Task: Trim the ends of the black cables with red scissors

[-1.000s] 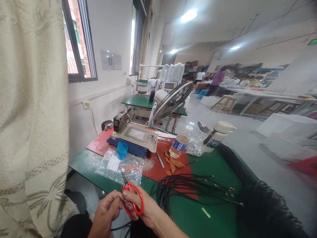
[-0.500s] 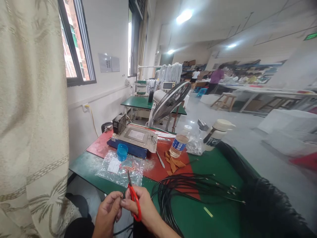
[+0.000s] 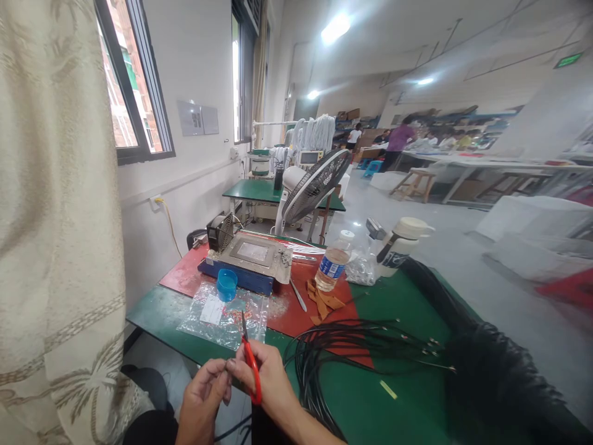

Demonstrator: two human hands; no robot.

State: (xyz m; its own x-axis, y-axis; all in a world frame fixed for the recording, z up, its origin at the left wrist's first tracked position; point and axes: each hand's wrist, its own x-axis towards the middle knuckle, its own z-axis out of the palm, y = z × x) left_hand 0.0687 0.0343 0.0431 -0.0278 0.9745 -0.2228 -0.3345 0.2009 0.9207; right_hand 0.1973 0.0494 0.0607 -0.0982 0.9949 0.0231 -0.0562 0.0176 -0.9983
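The right hand [image 3: 269, 377] is curled around a pair of scissors [image 3: 252, 371] with red handles, the blades pointing up and away from the person. Its thumb reaches across to meet the fingertips of the left hand [image 3: 206, 390], whose fingers are drawn in toward its thumb. Whether a small piece is pinched between them is too hard to tell. The scissors are in front of the near edge of the surface [image 3: 352, 405], and a dark cord [image 3: 238, 428] shows low down, beneath the hands.

Just beyond the blades lies a clear plastic bag [image 3: 197, 324] with a white label [image 3: 212, 309] and scattered orange bits [image 3: 241, 311]. A blue cup [image 3: 227, 285] stands at its far side, in front of a blue machine [image 3: 259, 284] with a metal top. Right of that are a thin metal tool [image 3: 298, 295], strips of brown cloth [image 3: 324, 301] and an upright bottle [image 3: 332, 269]. Nearer, black cables [image 3: 308, 364] lie in a loose coil, with a short yellow strip [image 3: 388, 389] beside them. Farther right is a thick black bundle [image 3: 498, 380]. Past the surface stands a large fan [image 3: 315, 188].
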